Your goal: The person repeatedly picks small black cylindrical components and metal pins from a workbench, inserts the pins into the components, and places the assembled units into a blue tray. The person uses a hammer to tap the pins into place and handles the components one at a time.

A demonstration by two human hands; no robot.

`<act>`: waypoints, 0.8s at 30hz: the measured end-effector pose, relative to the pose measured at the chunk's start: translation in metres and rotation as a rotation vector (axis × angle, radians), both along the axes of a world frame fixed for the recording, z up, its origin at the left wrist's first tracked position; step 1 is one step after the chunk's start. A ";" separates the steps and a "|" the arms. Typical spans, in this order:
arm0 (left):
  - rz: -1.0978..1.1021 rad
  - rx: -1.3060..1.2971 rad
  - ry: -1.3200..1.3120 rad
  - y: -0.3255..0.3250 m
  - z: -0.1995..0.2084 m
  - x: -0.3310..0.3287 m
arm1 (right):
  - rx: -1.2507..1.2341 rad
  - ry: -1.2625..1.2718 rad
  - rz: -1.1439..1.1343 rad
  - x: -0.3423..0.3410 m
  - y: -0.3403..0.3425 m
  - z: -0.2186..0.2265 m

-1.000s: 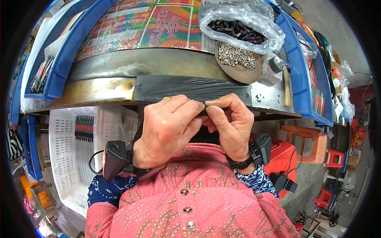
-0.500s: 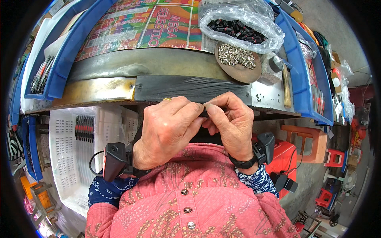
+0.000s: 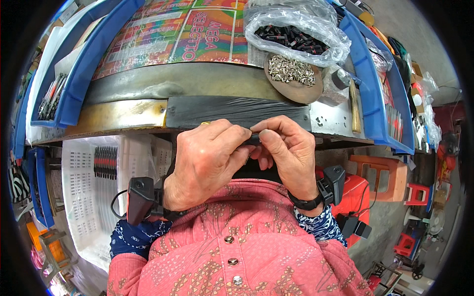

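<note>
Between my hands, just off the front edge of the bench, is a small black piece (image 3: 254,139), mostly covered by fingers, so its exact kind stays hidden. My left hand (image 3: 210,160) is closed around one end of it. At the other end, the thumb and forefinger of my right hand (image 3: 286,153) pinch it, the other fingers curled beneath. Beyond my hands stands a round brown dish (image 3: 291,93) heaped with small metal screw-like pieces (image 3: 291,70). Behind it an opened clear plastic bag (image 3: 335,42) holds many small black parts with red marks (image 3: 291,38).
Blue bins (image 3: 74,106) (image 3: 402,133) flank the bench, holding slim black-and-red items. A white perforated crate (image 3: 86,212) with a row of similar items stands below left. A wooden-handled tool (image 3: 354,108) lies near the right bin. A black pad (image 3: 212,109) covers the bench edge.
My right thumb and forefinger have opened slightly around the black piece, and more of it shows between my hands. Both hands have stayed in nearly the same place.
</note>
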State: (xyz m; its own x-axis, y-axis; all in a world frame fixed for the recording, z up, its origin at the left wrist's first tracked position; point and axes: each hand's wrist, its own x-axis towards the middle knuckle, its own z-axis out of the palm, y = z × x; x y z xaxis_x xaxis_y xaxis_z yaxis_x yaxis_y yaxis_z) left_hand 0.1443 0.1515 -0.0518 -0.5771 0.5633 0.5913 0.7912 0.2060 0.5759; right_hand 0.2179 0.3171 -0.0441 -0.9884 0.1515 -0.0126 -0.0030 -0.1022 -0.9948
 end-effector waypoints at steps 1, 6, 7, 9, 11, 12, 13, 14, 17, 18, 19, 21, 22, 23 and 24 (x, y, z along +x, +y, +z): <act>0.003 -0.012 0.005 0.000 0.000 0.000 | 0.021 0.001 -0.006 0.000 -0.001 0.000; 0.017 -0.001 0.055 0.003 -0.001 0.002 | 0.040 0.000 -0.039 0.000 -0.003 -0.001; 0.018 -0.008 0.047 0.003 -0.001 0.002 | 0.041 0.000 -0.069 0.000 -0.005 -0.002; 0.009 0.004 0.031 0.004 0.000 0.001 | 0.031 0.006 -0.100 0.000 -0.007 -0.001; -0.005 0.018 -0.010 0.004 0.001 0.000 | 0.002 0.008 -0.103 -0.001 -0.007 -0.001; -0.016 0.026 -0.040 0.003 0.002 -0.001 | 0.006 0.009 -0.094 -0.001 -0.007 0.000; -0.026 0.033 -0.069 0.003 0.003 -0.002 | 0.009 0.008 -0.088 -0.001 -0.005 0.001; -0.024 0.021 -0.075 0.002 0.005 -0.003 | 0.013 0.006 -0.082 0.000 -0.004 0.002; -0.024 -0.032 -0.068 -0.002 0.010 -0.009 | 0.046 0.042 -0.128 0.002 0.003 0.008; -0.027 -0.058 -0.053 -0.004 0.013 -0.013 | 0.092 0.026 -0.149 0.004 0.007 0.011; -0.026 -0.085 -0.033 -0.006 0.015 -0.017 | 0.115 0.047 -0.172 0.005 0.009 0.012; -0.007 -0.136 -0.043 -0.009 0.020 -0.026 | 0.149 0.086 -0.216 0.006 0.013 0.015; 0.006 -0.161 -0.039 -0.011 0.023 -0.031 | 0.173 0.118 -0.215 0.006 0.016 0.017; 0.012 -0.151 -0.034 -0.012 0.026 -0.038 | 0.196 0.134 -0.231 0.005 0.019 0.019; 0.024 -0.168 -0.045 -0.014 0.029 -0.047 | 0.212 0.147 -0.252 0.005 0.021 0.019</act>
